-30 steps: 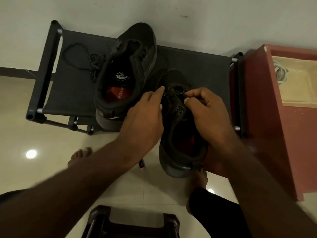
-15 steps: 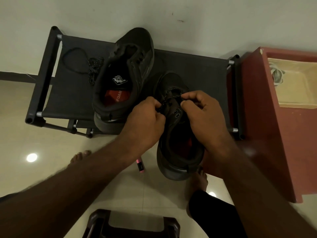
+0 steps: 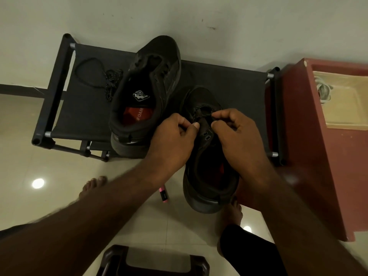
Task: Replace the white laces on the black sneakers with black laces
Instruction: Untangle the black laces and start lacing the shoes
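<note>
Both hands have closed in since a second ago: left hand and right hand each pinch the lace over the sneaker, which overhangs the worktop. The lace looks limp and light, so it is best gripped near its tips.

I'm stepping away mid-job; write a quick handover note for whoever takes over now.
The left hand and right hand each pinch the black lace at the lower eyelets of the near sneaker.
The far sneaker, apparently unlaced, lies on the rack beside the spare black lace.
The white laces lie in the red box.
Done: lowest rows threaded.
Left: upper eyelets, then the far sneaker.
</note>
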A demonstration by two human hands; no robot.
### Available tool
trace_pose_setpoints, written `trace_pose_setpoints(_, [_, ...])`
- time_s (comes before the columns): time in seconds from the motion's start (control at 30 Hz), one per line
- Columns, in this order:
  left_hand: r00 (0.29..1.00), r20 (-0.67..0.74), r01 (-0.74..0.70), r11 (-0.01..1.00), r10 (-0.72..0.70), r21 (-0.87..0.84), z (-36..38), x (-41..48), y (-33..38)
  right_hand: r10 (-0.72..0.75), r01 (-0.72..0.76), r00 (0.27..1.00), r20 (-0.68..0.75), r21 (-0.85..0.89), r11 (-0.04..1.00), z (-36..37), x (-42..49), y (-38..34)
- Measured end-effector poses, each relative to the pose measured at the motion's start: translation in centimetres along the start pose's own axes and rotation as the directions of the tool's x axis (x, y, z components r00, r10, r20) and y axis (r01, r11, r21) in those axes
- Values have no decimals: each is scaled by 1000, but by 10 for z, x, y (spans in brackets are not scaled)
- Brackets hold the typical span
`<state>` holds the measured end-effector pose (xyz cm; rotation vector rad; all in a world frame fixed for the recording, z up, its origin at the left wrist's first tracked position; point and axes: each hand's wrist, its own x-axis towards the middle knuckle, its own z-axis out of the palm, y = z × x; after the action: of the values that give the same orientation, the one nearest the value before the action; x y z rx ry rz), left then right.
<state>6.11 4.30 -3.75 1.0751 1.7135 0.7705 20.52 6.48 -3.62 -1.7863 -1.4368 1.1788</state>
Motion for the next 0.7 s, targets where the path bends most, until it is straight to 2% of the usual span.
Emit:
trace_pose_setpoints(0.1, [1000,-18,11,997,-13,-78,3,0,0,5,-5,1000,3,6,1000,-1,1,1])
trace_pose_setpoints(0.33, [993,-119,-24,990,7,-142,6,-2,-1,11,-11,1000,19,2,1000,-3,3,0])
trace_pose_setpoints(0.4, [979,-158,-143,987,130,-79,4,-8,4,12,-12,1000,15,3,1000,-2,2,-2])
trace_pose_setpoints(0.5, [907,-220,-363,932,358,20,-8,-22,16,4,-4,1000,-7,13,1000,2,1,-3])
trace_pose_setpoints(0.57, [866,-269,-426,903,422,46,-25,-30,29,-2,3,999,-51,36,999,3,1,-4])
trace_pose_setpoints(0.63, [897,-303,-368,923,321,-111,-40,-34,39,-15,21,991,-133,45,999,4,1,-7])
trace_pose_setpoints(0.7, [972,-184,-208,895,145,-395,-48,-32,42,-38,43,975,-221,17,999,6,3,-8])
